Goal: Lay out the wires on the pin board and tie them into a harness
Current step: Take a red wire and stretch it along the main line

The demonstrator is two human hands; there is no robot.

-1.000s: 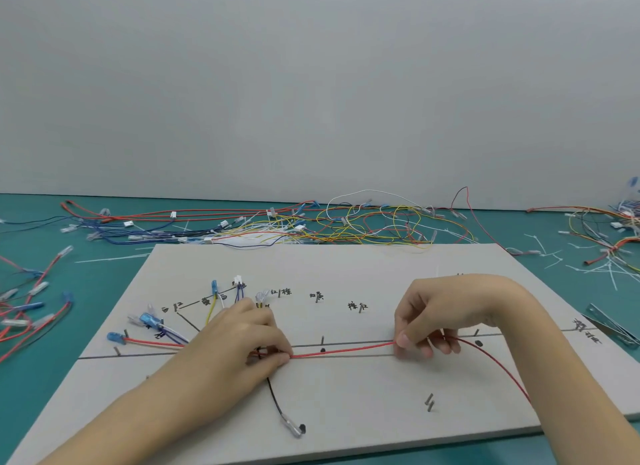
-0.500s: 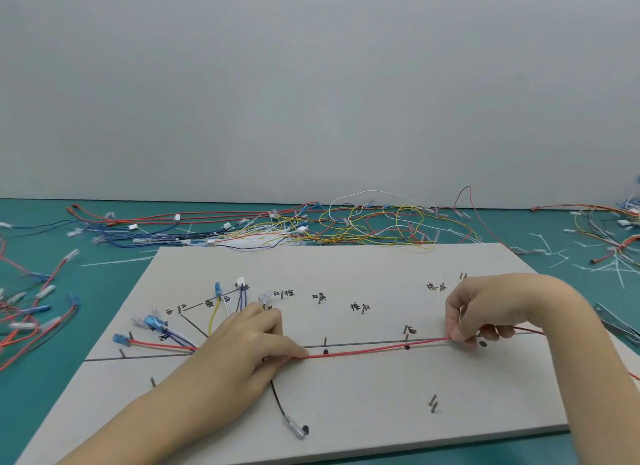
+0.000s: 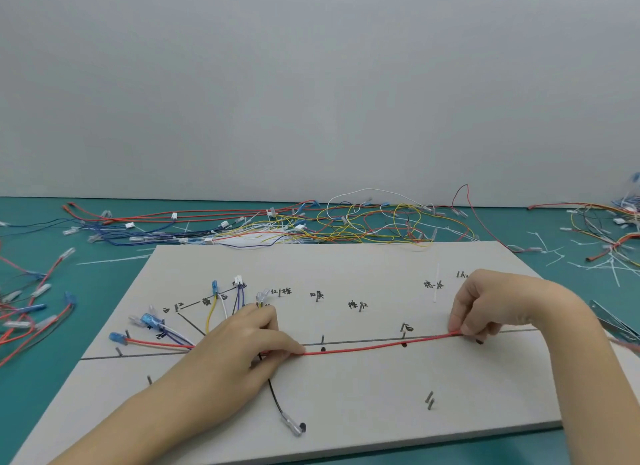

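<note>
The red wire lies almost level across the middle of the board, a little below the drawn line, and its long axis runs from left to right in the frame, rising slightly toward the right. The left hand presses and pinches the wire at the lower centre of the frame, with the fingertips curled down on it. The right hand pinches the same wire between thumb and forefinger at the right side of the frame, and the other fingers are curled under. Between the two hands the wire is stretched nearly straight, and it passes just below two pins on the line.

To my judgement the wire is being laid along the line, so the next move goes further to the right, along the axis of the wire. The right hand is the nearer one to the free end, which runs out of the frame at the right edge. The left hand works as anchor. Many loose wires lie on the worktop behind the board, at the upper centre.
</note>
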